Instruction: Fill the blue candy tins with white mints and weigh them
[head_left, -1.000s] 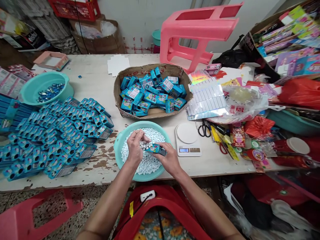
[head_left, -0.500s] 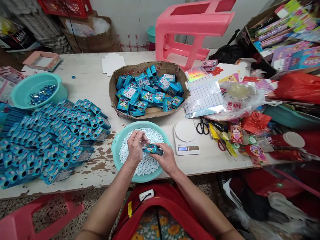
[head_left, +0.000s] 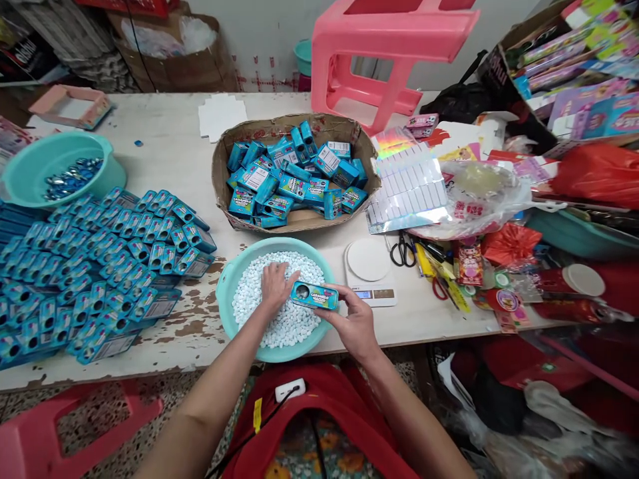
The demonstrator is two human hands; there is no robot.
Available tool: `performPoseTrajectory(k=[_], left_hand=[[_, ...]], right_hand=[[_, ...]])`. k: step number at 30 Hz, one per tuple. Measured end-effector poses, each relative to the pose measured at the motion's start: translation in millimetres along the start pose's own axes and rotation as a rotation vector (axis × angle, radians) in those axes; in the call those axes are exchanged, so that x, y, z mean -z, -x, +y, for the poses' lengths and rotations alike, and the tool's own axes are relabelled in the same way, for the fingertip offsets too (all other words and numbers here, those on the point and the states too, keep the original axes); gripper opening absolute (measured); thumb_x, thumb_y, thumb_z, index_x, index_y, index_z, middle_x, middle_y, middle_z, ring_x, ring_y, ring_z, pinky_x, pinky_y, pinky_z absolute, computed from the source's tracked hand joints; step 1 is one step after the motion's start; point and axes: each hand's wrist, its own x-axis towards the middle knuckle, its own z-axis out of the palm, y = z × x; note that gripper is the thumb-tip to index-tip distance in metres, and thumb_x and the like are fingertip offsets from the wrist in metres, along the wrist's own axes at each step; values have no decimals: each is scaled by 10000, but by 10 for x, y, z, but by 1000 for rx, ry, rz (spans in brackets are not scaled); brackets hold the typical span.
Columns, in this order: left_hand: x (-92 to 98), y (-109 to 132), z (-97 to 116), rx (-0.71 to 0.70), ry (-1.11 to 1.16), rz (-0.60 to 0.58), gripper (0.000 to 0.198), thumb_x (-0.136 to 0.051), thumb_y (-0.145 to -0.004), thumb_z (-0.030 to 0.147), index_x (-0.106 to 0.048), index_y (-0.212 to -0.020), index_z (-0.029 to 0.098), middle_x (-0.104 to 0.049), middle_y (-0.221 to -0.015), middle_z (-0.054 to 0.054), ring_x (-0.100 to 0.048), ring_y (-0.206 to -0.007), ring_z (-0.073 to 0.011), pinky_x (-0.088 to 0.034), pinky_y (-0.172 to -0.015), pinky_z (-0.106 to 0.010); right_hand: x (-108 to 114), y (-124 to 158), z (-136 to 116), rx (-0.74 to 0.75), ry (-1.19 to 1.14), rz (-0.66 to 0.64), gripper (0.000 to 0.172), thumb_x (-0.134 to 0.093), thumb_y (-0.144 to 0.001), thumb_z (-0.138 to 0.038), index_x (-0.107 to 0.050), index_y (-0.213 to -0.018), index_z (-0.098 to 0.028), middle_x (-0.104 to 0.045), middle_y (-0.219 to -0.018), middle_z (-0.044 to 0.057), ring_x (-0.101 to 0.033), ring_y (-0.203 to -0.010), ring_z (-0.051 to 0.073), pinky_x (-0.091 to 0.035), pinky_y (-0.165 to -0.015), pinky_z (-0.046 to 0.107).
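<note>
My right hand (head_left: 358, 326) grips a small blue candy box (head_left: 319, 297) over the right side of a turquoise bowl (head_left: 225, 313). The box lies lengthwise, its printed face up and a round window at its left end. White candies (head_left: 289, 332), small and pellet-like, fill the bowl. Down among them is my left hand (head_left: 274, 286), fingers apart, with the fingertips partly sunk in the candies and the thumb close to the box's left end. Behind the bowl, a cut-down cardboard box (head_left: 294, 226) holds many similar blue boxes (head_left: 294, 187).
Rows of blue boxes (head_left: 100, 273) cover the table's left side, before a turquoise basin (head_left: 107, 174) of shiny blue pieces. A white scale (head_left: 369, 259), black scissors (head_left: 402, 250) and a plastic bag (head_left: 479, 199) lie right. A pink stool (head_left: 389, 40) stands behind.
My left hand has dropped from beside the box into the candies. My right hand has shifted right with the box, turning its printed face up. The view has moved slightly.
</note>
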Motion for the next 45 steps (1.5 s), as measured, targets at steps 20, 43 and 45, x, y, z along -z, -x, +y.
performPoseTrajectory(k=[20,43,45], left_hand=[[562,494,897,151,1192,50,176,-569,-756,347,-558,-735,173,-557,-670,3,-575,-553,-130,-445,-509,-249],[556,463,1144,145,1104,255,288,-632,-785,376,-493,-641,169,-485,-565,41,-526,-504,-89,-425,-515,-219],[552,457,1130,145,1089,240,288,-629,-788,376,-495,-641,167,-483,-561,40,-524,-500,-89,-426,-517,-220]], right_hand=[[-177,68,6,173,275,-123,301,-745,-713,-219,-636,-993,-240,-684,-963,32,-599,-909,227,-456,-824,361],[-155,16,-126,165,213,-132,322,-761,-694,-250,-642,-993,-242,-681,-969,39,-601,-916,238,-447,-833,373],[-160,7,-121,156,203,-121,327,-765,-687,-244,-642,-989,-236,-681,-964,38,-600,-917,234,-446,-836,369]])
